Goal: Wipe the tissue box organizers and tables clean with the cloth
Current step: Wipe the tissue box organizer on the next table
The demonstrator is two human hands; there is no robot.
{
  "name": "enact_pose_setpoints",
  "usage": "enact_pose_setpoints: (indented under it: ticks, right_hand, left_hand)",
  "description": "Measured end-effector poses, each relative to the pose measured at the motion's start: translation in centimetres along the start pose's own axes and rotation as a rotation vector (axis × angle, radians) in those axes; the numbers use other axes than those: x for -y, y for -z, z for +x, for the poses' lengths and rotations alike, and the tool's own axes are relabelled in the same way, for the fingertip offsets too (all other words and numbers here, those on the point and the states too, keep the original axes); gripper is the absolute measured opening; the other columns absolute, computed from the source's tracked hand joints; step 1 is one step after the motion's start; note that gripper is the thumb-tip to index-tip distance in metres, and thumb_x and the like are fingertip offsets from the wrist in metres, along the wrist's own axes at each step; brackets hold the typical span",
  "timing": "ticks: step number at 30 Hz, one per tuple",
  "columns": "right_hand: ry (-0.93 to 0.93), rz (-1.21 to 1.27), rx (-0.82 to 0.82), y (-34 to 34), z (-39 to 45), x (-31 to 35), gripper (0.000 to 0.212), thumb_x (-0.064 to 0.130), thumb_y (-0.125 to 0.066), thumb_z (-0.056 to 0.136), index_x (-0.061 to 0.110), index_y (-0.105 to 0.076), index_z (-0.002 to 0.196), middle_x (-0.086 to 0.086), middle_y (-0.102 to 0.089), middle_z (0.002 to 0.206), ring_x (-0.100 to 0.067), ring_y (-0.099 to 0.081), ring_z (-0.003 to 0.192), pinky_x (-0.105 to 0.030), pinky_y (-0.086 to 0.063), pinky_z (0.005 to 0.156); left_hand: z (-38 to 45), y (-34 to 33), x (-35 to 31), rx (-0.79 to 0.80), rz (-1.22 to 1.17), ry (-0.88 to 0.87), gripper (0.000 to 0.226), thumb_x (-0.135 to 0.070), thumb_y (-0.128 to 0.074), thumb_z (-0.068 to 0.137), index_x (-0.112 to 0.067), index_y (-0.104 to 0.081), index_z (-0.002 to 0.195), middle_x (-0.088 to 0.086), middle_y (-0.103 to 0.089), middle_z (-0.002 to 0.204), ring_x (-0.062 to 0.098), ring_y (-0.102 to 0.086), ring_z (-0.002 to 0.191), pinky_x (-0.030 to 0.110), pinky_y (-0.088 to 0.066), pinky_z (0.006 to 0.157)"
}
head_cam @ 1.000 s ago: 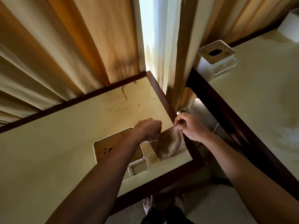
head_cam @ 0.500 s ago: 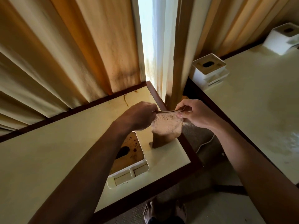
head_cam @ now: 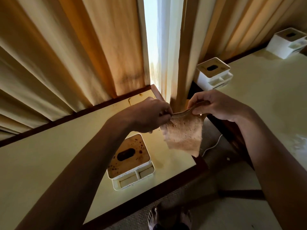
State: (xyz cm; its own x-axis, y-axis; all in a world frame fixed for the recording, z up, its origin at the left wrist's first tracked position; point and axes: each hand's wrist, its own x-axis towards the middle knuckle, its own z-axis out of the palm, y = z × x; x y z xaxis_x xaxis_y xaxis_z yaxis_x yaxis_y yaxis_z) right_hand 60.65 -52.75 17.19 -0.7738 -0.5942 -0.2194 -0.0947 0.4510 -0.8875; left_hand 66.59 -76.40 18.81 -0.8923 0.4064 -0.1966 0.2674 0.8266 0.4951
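A tan cloth [head_cam: 184, 133] hangs in the air above the right corner of the left table [head_cam: 41, 163]. My left hand [head_cam: 149, 115] pinches its upper left corner and my right hand [head_cam: 214, 107] pinches its upper right corner, so it hangs spread between them. Below my left hand a white tissue box organizer [head_cam: 131, 161] stands on the left table; its wooden lid has dark brown stains. Two more white organizers stand on the right table [head_cam: 265, 105]: one [head_cam: 214, 73] at its near left corner, another [head_cam: 289, 42] at the far right.
Beige curtains [head_cam: 74, 52] hang right behind both tables, with a bright gap between them. Brown stains mark the left table near its back right corner. A white cable [head_cam: 212, 146] lies on the carpet in the gap between the tables. My bare feet [head_cam: 167, 218] stand below.
Both hands lifted the cloth off the left table and spread it open in the air. The view shifted, bringing the stained organizer lid and the far right organizer into sight.
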Motion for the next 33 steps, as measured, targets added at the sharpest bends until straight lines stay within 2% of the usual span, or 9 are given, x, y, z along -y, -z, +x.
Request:
enact_pose_setpoints:
  ticks: [4,8,11,15,19,22,24,28,33]
  right_hand:
    - [-0.063,-0.138,-0.007,-1.1,2.7,-2.2,0.012,0.005,-0.065,0.089,0.015,-0.069,0.09,-0.006,-0.067,0.088,-0.024,-0.067,0.085,-0.035,-0.057,0.075]
    - [-0.132,-0.291,-0.05,-4.0,5.9,-5.6,0.01,0.013,-0.062,0.093,0.021,-0.065,0.089,0.001,-0.064,0.095,-0.017,-0.067,0.087,-0.034,-0.058,0.082]
    - [-0.104,-0.432,-0.145,-5.8,7.7,-7.8,0.006,0.017,-0.063,0.093,0.021,-0.067,0.096,0.001,-0.067,0.103,-0.018,-0.063,0.099,-0.034,-0.052,0.09]
    - [-0.036,-0.499,-0.234,-6.8,8.7,-9.5,0.014,0.016,-0.062,0.095,0.015,-0.069,0.107,0.003,-0.062,0.107,-0.015,-0.059,0.098,-0.022,-0.041,0.078]
    - [0.082,-0.526,-0.333,-7.6,7.9,-11.0,0.013,0.015,-0.064,0.093,0.016,-0.07,0.104,0.009,-0.05,0.104,-0.01,-0.053,0.092,-0.018,-0.045,0.075]
    - [0.165,-0.517,-0.358,-8.3,5.6,-12.6,0.01,0.014,-0.066,0.091,0.014,-0.07,0.1,0.009,-0.054,0.1,-0.006,-0.052,0.083,-0.006,-0.038,0.069]
    - [0.224,-0.524,-0.319,-9.2,3.6,-14.1,0.01,0.008,-0.069,0.086,0.01,-0.071,0.096,0.001,-0.061,0.097,-0.005,-0.051,0.076,-0.005,-0.035,0.064]
    - [0.172,-0.553,-0.231,-11.2,-0.1,-17.7,0.015,0.003,-0.074,0.081,0.009,-0.071,0.094,-0.006,-0.062,0.098,-0.005,-0.053,0.075,-0.002,-0.032,0.06]
    - [0.13,-0.62,-0.205,-13.6,-1.9,-19.6,0.023,0.004,-0.08,0.074,0.011,-0.072,0.094,-0.008,-0.063,0.097,-0.015,-0.065,0.072,-0.012,-0.042,0.056]
  left_hand:
    - [1.7,-1.5,1.9,0.114,-0.029,0.08,0.016,-0.013,-0.057,0.1,-0.019,-0.064,0.113,-0.014,-0.059,0.086,0.005,-0.066,0.063,0.018,-0.055,0.051]
    - [4.5,-5.0,4.9,0.203,0.09,0.202,0.021,-0.005,-0.067,0.093,-0.01,-0.066,0.114,0.002,-0.068,0.099,0.012,-0.071,0.073,0.032,-0.062,0.06]
    - [6.1,-7.1,6.6,0.154,0.287,0.238,0.016,-0.01,-0.067,0.093,-0.008,-0.07,0.109,0.006,-0.07,0.093,0.014,-0.067,0.073,0.035,-0.062,0.07]
    - [7.0,-8.4,7.9,0.016,0.399,0.281,0.016,-0.012,-0.066,0.094,-0.01,-0.068,0.11,0.006,-0.065,0.094,0.017,-0.062,0.075,0.035,-0.06,0.073]
    - [6.3,-9.0,7.3,-0.044,0.427,0.252,0.016,-0.015,-0.062,0.097,-0.011,-0.065,0.113,0.007,-0.063,0.104,0.018,-0.062,0.083,0.032,-0.057,0.075]
    - [4.9,-10.5,6.2,0.002,0.402,0.223,0.017,-0.015,-0.057,0.099,-0.013,-0.062,0.115,0.007,-0.061,0.106,0.02,-0.06,0.087,0.033,-0.055,0.076]
    - [3.9,-12.0,5.3,0.045,0.371,0.207,0.018,-0.015,-0.051,0.101,-0.013,-0.058,0.118,0.006,-0.06,0.104,0.021,-0.06,0.086,0.034,-0.055,0.076]
    - [2.1,-15.8,3.5,0.123,0.311,0.178,0.024,-0.016,-0.05,0.101,-0.01,-0.055,0.124,0.01,-0.062,0.119,0.025,-0.063,0.101,0.033,-0.053,0.081]
    - [1.4,-19.1,2.0,0.238,0.444,0.185,0.02,-0.008,-0.047,0.101,-0.003,-0.061,0.115,0.014,-0.064,0.107,0.027,-0.065,0.093,0.034,-0.05,0.073]
